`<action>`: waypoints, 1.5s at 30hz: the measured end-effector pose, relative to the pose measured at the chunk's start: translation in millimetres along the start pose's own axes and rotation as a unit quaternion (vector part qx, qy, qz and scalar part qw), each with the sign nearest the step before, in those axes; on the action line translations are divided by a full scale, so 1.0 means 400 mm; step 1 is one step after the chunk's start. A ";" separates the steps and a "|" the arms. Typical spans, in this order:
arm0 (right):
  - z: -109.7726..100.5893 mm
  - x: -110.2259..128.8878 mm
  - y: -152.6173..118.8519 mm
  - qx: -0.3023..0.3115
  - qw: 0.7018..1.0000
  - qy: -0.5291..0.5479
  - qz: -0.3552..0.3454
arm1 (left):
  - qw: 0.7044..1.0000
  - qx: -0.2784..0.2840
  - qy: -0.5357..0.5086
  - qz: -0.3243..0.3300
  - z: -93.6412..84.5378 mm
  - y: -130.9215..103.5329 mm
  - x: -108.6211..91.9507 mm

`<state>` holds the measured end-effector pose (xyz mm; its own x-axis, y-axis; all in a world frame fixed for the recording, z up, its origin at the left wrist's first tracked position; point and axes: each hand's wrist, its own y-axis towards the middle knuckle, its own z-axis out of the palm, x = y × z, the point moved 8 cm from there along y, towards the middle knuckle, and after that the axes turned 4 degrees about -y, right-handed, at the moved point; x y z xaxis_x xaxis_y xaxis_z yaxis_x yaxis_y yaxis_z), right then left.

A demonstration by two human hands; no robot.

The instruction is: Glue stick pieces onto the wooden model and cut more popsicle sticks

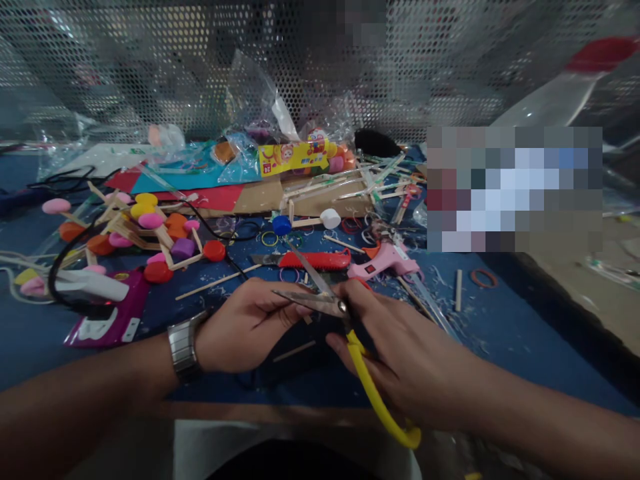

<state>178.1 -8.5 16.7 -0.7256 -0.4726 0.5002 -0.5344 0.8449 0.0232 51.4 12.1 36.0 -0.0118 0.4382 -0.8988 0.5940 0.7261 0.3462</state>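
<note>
In my right hand is a pair of scissors with yellow handles, its blades spread apart and pointing left. My left hand, with a metal-banded watch on the wrist, is closed right by the blades. Its fingertips are pinched beneath the lower blade, and whatever they hold is hidden. Just beyond the hands lie a red utility knife and a pink glue gun. A thin wooden stick rests on the blue tabletop between my forearms.
At left stand stick structures with coloured round pieces, beside a purple packet and black cable. Behind are cardboard, a yellow packet and clear plastic bags. A perforated metal screen closes the back. Rubber bands and glue scraps are scattered about.
</note>
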 end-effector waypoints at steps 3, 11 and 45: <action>0.000 0.000 -0.001 0.006 1.000 -0.002 0.007 | 1.000 -0.004 -0.005 0.000 0.001 0.001 0.002; -0.005 0.004 -0.002 -0.008 1.000 -0.005 -0.011 | 0.999 -0.005 -0.037 -0.003 0.000 -0.004 0.006; -0.031 0.002 0.005 -0.059 0.998 0.003 -0.021 | 0.999 -0.032 0.005 -0.043 -0.033 -0.005 0.023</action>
<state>182.0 -4.0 28.0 -0.7007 -0.5074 0.5015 -0.5092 0.8481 0.1466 39.7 21.8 30.7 -0.0688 0.3769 -0.9237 0.5371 0.7942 0.2841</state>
